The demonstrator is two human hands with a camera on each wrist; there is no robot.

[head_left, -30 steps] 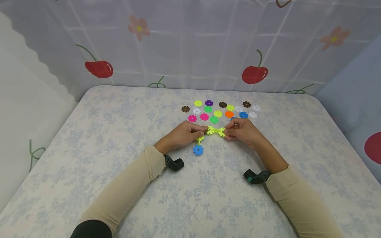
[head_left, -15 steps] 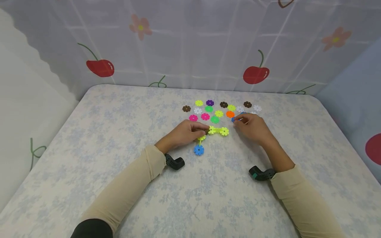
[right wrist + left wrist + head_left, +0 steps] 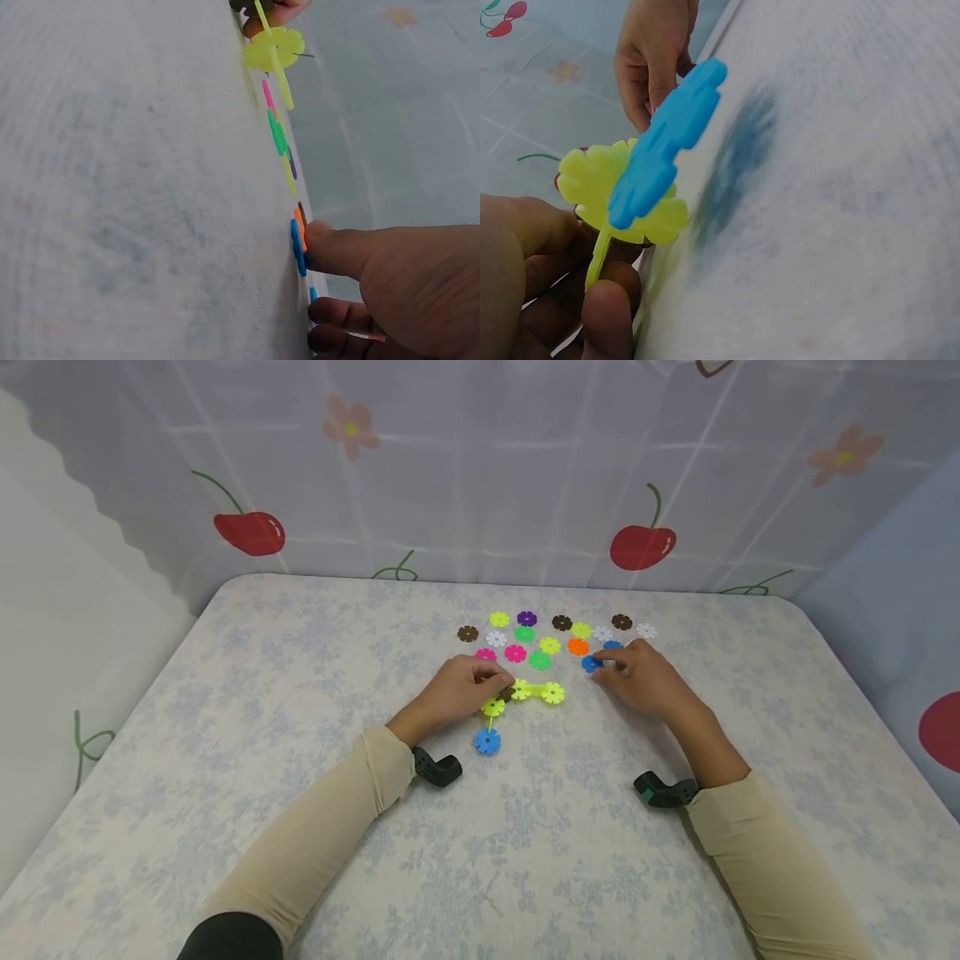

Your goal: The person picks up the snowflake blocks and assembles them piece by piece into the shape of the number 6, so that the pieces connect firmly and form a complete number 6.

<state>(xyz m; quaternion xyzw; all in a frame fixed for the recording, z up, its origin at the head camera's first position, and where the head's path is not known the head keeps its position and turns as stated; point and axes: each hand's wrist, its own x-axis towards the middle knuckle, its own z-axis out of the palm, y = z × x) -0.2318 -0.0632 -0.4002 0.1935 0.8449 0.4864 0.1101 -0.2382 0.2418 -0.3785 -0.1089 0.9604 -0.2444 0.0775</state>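
My left hand (image 3: 462, 687) pinches a joined chain of notched plastic discs by its middle. Yellow discs (image 3: 552, 692) stretch right from a partly hidden brown disc (image 3: 507, 693) under the fingers, and a blue disc (image 3: 487, 742) hangs at the near end. In the left wrist view this blue disc (image 3: 667, 146) stands in front of a yellow disc (image 3: 592, 180). To the right, my right hand (image 3: 645, 681) has thumb and forefinger at the edge of a loose blue disc (image 3: 592, 663). The thumb meets that blue disc (image 3: 298, 247) in the right wrist view; the forefinger's contact is hidden.
Several loose discs lie flat beyond the hands, among them an orange disc (image 3: 578, 647), a green disc (image 3: 540, 660), a pink disc (image 3: 515, 653) and a purple disc (image 3: 527, 618). A patterned cloth covers the table (image 3: 480, 868); a printed curtain (image 3: 450, 477) hangs behind it.
My right hand has let go of the yellow end of the chain and moved right to the loose blue disc, which has shifted slightly. My left hand has drawn the chain slightly left.
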